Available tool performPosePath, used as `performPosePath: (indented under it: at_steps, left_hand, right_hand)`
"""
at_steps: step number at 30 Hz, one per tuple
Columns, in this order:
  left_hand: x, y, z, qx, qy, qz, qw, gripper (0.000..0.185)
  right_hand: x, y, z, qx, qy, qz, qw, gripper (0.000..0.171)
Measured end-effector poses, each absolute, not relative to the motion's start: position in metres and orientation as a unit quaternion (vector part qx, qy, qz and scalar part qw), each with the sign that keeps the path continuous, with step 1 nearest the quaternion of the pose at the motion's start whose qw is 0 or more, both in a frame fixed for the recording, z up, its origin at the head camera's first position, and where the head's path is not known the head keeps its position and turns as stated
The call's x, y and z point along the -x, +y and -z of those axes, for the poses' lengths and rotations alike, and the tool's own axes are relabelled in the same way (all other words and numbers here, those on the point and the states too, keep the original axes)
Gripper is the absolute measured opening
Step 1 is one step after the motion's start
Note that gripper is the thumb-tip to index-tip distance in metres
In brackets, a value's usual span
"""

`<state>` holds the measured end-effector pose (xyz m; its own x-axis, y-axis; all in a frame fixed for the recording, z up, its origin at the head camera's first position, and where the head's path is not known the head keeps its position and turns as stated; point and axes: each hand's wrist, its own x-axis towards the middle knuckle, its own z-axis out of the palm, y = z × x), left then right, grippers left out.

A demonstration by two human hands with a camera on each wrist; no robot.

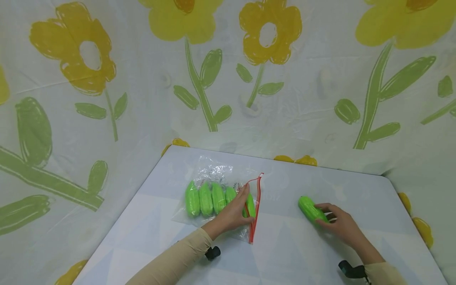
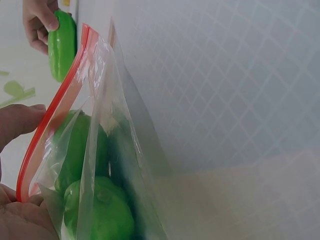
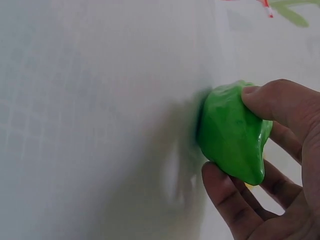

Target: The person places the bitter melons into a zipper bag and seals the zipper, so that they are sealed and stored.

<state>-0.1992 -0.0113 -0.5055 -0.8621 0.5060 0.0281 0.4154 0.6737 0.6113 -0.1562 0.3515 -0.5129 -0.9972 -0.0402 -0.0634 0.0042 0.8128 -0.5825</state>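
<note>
A clear zip bag [image 1: 213,170] with a red zip edge lies on the table, several green cucumber-shaped vegetables [image 1: 192,200] side by side in it. At its mouth, my left hand [image 1: 233,211] holds the red edge, thumb and fingers spread apart along it. The left wrist view shows the bag's red rim [image 2: 60,100] gaping, with green vegetables [image 2: 97,210] inside. To the right of the bag, my right hand [image 1: 340,223] grips one loose green cucumber [image 1: 310,209] by its near end. In the right wrist view the cucumber [image 3: 232,132] sits between thumb and fingers.
The pale table [image 1: 278,253] has its far edge against a flower-printed curtain [image 1: 303,99]. Dark wrist-worn devices show below each hand, one by the left sleeve [image 1: 212,253] and one by the right sleeve [image 1: 350,270].
</note>
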Motion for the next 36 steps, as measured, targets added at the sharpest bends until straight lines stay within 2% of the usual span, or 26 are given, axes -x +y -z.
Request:
performPosePath:
  at_steps: [19, 36]
  left_hand:
    - [0.199, -0.012, 0.506, -0.256, 0.912, -0.314, 0.066, 0.109]
    - [0.199, -0.011, 0.505, -0.257, 0.912, -0.314, 0.065, 0.109]
  right_hand:
    - [0.148, 0.324, 0.513, 0.025, 0.945, 0.325, 0.031, 0.056]
    - [0.146, 0.319, 0.518, 0.046, 0.948, 0.315, 0.010, 0.055]
